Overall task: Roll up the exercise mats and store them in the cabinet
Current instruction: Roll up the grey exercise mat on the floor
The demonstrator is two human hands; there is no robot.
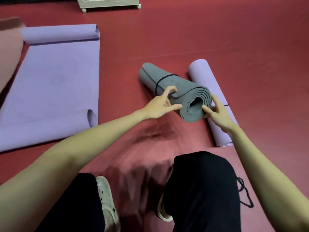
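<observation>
A rolled grey mat [168, 84] lies on the red floor, a black cord [163, 79] looped round its middle. My left hand [160, 104] pinches the loose outer flap near the roll's near end, thumb tip by the spiral. My right hand [217, 113] grips the near end, thumb on the spiral edge and fingers round the right side. A rolled purple mat [209, 81] lies right beside the grey one. A flat purple mat [55, 91], curled at its far end, lies at the left. The cabinet [108, 3] stands at the top edge.
A pink mat [10, 47] shows at the far left edge. My knees in black trousers [200, 186] and pale clogs [107, 198] fill the bottom. A second black cord [245, 193] lies on the floor beside my right knee.
</observation>
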